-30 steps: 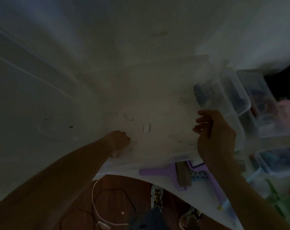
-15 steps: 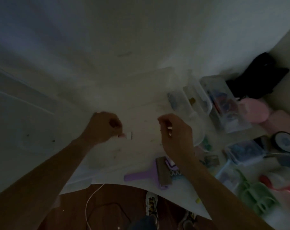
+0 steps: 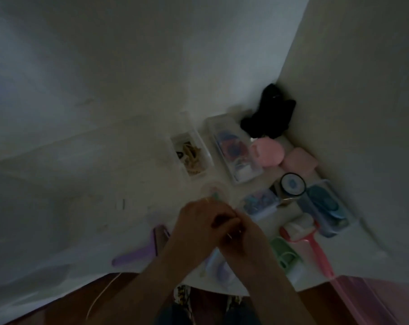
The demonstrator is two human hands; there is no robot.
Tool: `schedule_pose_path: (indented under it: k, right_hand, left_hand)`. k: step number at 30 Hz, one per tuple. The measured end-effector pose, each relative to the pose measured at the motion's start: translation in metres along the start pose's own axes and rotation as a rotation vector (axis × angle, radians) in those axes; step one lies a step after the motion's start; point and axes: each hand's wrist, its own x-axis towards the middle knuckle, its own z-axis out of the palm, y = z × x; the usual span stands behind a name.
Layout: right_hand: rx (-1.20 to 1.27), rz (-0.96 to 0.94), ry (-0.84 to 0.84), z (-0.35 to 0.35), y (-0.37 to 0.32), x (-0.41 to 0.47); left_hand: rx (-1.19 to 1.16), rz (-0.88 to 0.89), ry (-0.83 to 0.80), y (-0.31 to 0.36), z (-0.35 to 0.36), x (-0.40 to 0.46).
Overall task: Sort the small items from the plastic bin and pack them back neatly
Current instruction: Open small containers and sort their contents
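The white work surface fills most of the dim head view and meets a wall at the right. Low at the right edge, part of a pink translucent bin is visible. At the far corner lies a black bundle, with two pink cases just in front of it. Two clear rectangular trays stand side by side: the left tray holds beige pieces, the right tray holds red, blue and white items. Nearer the person, a blue-lidded clear box sits at the right, beside a round black-rimmed object and a small clear tray of blue pieces. A pink lint roller lies in front of the blue-lidded box, with a green clip-like object just to its left. A purple handled tool lies at the near edge of the surface, left of the forearms. The left hand and right hand meet above the near edge, fingers curled toward each other; they appear to pinch a thin pale sliver between them, but motion blur prevents confirming which hand grips it. A small clear round cup stands just beyond the knuckles.
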Motion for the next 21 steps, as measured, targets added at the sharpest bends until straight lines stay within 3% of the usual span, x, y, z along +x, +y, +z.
schedule_pose_path:
  k: [5,8,16,21]
  right_hand:
    - [0.082,0.013,0.086,-0.060,-0.032,0.014]
    - [0.132,-0.007,0.196,-0.084,-0.057,0.023]
    - [0.081,0.061,0.319,-0.125,-0.102,0.059]
    - [0.083,0.057,0.326,-0.114,-0.116,0.081]
  left_hand:
    - [0.164,0.014,0.022,0.007,0.083,0.002]
    - [0.156,-0.095,0.073,0.000,0.111,0.020]
    - [0.562,-0.201,-0.389,-0.033,0.156,0.086]
    - [0.474,-0.224,-0.381,-0.045,0.158,0.092]
